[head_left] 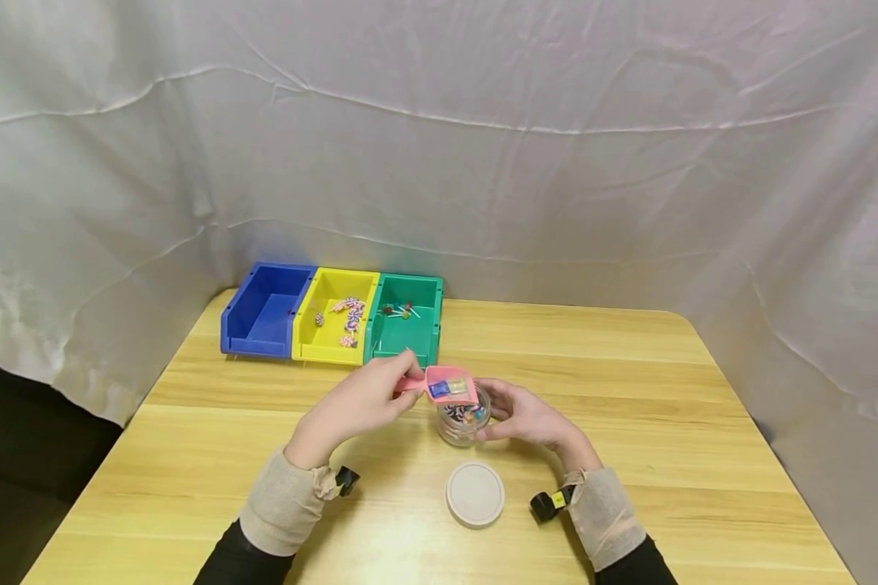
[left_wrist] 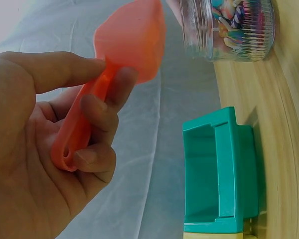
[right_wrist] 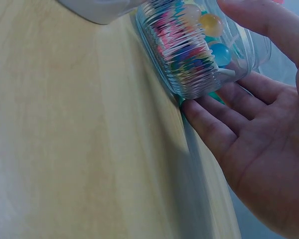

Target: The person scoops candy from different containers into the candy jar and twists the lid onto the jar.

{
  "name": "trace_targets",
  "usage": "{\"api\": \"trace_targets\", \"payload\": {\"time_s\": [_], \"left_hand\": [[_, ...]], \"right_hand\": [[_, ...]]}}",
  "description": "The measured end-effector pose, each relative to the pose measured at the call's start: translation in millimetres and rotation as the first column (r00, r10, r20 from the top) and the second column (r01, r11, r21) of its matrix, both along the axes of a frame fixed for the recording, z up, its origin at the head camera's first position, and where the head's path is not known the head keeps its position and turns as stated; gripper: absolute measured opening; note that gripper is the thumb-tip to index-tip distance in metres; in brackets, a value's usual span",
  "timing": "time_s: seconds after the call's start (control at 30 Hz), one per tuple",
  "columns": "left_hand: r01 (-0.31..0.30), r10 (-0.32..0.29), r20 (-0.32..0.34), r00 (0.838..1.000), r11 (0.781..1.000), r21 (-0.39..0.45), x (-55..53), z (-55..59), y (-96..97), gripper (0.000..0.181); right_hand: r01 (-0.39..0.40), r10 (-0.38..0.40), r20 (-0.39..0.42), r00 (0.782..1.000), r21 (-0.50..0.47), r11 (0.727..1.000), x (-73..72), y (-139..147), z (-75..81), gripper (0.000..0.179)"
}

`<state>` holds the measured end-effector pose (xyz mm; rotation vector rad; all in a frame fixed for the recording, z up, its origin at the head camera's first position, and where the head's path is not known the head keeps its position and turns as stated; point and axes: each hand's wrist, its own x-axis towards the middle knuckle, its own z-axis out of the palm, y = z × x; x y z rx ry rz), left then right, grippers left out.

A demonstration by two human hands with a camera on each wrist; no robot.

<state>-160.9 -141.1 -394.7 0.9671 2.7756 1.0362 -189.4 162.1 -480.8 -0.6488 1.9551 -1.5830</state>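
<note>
My left hand grips the handle of a pink scoop, its fingers curled round it in the left wrist view. Two wrapped candies, one blue and one gold, lie in the scoop, which is level above the mouth of a clear glass jar. The jar stands upright on the table, holding colourful candies; lollipops with round heads show through its side in the right wrist view. With thumb on one side and fingers on the other, my right hand holds the jar.
A round whitish lid lies on the wooden table in front of the jar. Behind, at the left, stand a blue bin, a yellow bin with swirled candies and a green bin with several lollipops. Grey curtain hangs behind.
</note>
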Motion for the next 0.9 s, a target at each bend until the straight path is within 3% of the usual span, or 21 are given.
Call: {"api": "trace_targets", "payload": {"time_s": [0.33, 0.67, 0.9], "left_hand": [[0.000, -0.001, -0.023, 1.000, 0.998, -0.056, 2.4, 0.0, 2.8, 0.011], [0.012, -0.025, -0.142, 0.990, 0.996, -0.091, 4.9, 1.4, 5.9, 0.009], [0.020, -0.039, -0.258, 0.965, 0.997, -0.074, 4.6, -0.2, 5.8, 0.011]], "right_hand": [[-0.004, 0.004, -0.008, 1.000, 0.009, 1.000, -0.1, -1.0, 1.5, 0.090], [0.002, -0.002, -0.006, 1.000, 0.001, 1.000, 0.6, -1.5, 2.4, 0.088], [-0.004, 0.004, 0.003, 1.000, 0.003, 1.000, 0.6, -1.5, 2.0, 0.088]]}}
